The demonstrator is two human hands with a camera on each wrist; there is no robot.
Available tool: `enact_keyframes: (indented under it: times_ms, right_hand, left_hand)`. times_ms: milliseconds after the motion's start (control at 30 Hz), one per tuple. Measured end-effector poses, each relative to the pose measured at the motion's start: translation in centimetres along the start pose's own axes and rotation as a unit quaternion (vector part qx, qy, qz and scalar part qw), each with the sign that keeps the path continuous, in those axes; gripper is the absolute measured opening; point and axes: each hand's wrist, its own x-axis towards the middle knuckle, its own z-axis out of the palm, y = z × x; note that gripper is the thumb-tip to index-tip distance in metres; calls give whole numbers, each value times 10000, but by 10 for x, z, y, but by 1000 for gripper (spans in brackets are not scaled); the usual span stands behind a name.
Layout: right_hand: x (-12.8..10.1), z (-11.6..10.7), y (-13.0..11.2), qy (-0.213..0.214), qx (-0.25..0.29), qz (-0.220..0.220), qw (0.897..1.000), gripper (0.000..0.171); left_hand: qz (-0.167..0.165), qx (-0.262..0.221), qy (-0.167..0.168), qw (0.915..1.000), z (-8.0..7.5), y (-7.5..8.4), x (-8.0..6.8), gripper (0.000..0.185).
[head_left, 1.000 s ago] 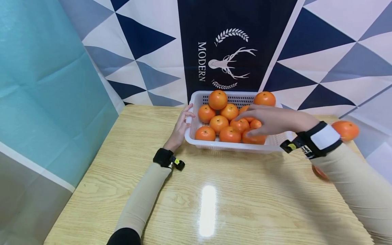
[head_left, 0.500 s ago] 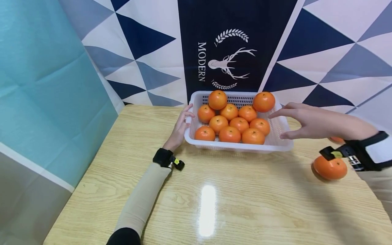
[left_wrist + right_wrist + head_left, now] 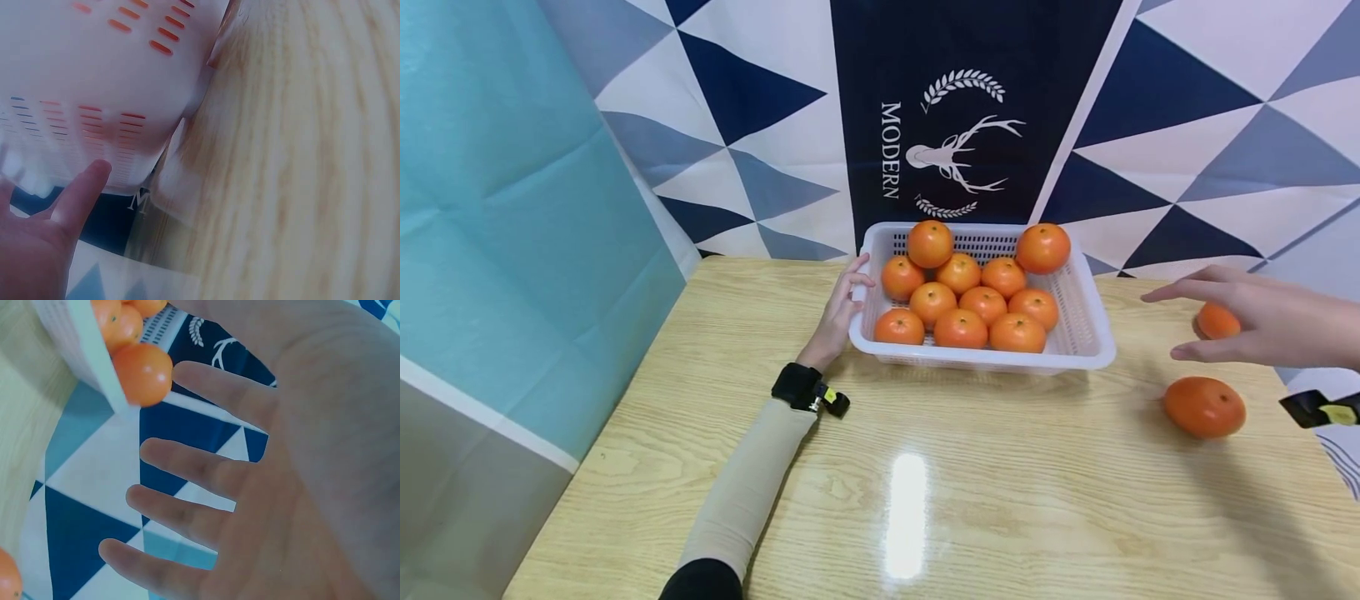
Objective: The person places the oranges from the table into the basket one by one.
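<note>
A white perforated plastic basket (image 3: 1093, 333) holds several oranges (image 3: 960, 328) and stands at the back of the table. My left hand (image 3: 837, 310) grips its left end, fingers at the rim. In the left wrist view the thumb of that hand lies against the slotted basket wall (image 3: 81, 69). My right hand (image 3: 1262, 321) hovers right of the basket with fingers spread and nothing in them. Below it on the table lies a loose orange (image 3: 1205, 407), and another orange (image 3: 1217, 320) is partly hidden behind the hand. The right wrist view shows the bare palm (image 3: 250, 537).
The wood-grain table (image 3: 1015, 483) carries a bright light reflection in front of the basket. A patterned cloth backdrop (image 3: 760, 100) rises right behind the basket. A teal cloth (image 3: 512, 192) borders the table at the left.
My right hand has let go of an orange in the basket's right part and moved right, out over the loose oranges. My left hand has stayed at the basket's left end.
</note>
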Motion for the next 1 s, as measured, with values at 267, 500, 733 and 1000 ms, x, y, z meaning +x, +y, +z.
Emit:
enact_keyframes:
  times_ms: [267, 500, 733, 1000]
  right_hand:
    - [-16, 8, 19, 12, -35, 149, 9999, 82]
    - [-23, 19, 28, 130, -64, 116, 9998, 88]
    - [-31, 47, 44, 460, 356, -10, 9983, 97]
    - [-36, 79, 56, 647, 557, -318, 9958, 105]
  left_hand:
    - [160, 104, 177, 9997, 3, -1, 1, 32]
    - [68, 175, 202, 9996, 5, 13, -2, 34]
    - [97, 79, 22, 9999, 0, -2, 1, 35]
    - [80, 25, 35, 10000, -1, -2, 0, 31]
